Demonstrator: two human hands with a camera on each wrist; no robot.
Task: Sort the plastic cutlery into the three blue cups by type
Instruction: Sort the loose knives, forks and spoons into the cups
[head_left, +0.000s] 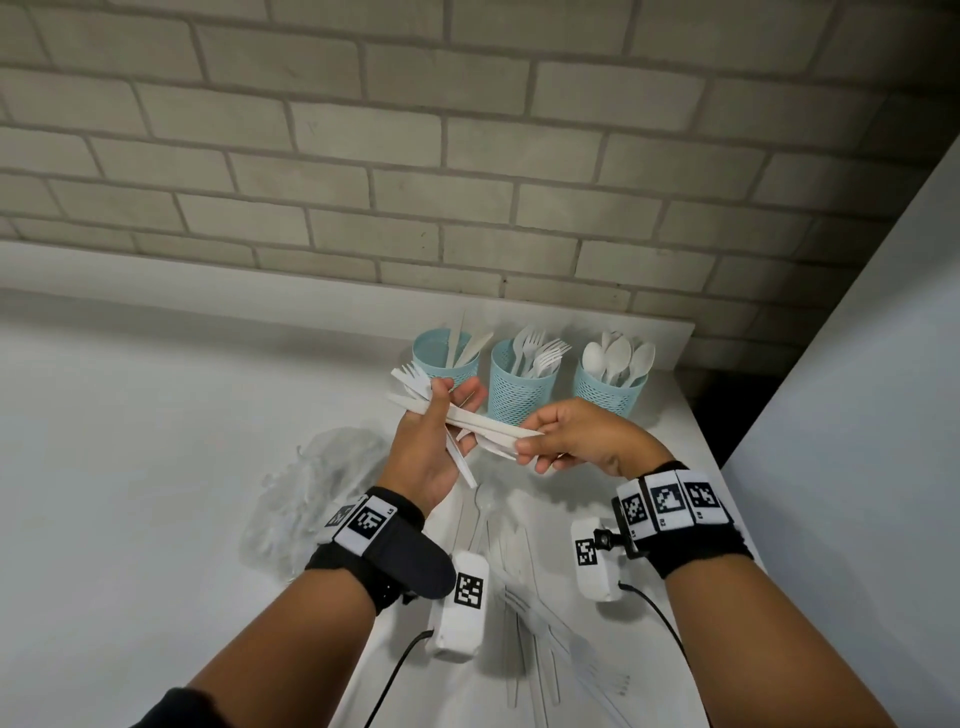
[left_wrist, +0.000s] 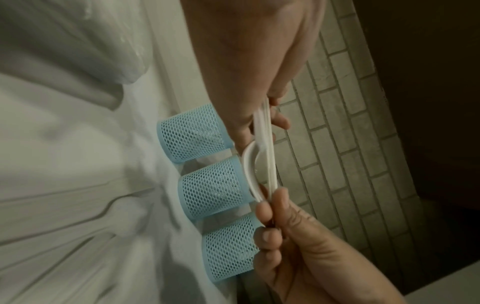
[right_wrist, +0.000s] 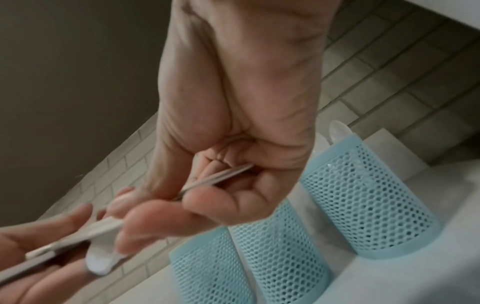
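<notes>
Cutlery (head_left: 470, 415): white bundle held above the table (head_left: 156, 441), in front of the cups.
Left hand (head_left: 431, 441): fingers curled round the bundle.
Right hand (head_left: 571, 436): pinches its other end.
Cups: left cup (head_left: 441, 358) holds knives, middle cup (head_left: 519, 389) forks, right cup (head_left: 608, 389) spoons.
Writing: none legible; wristbands (head_left: 670, 501) carry black-and-white square markers.
</notes>
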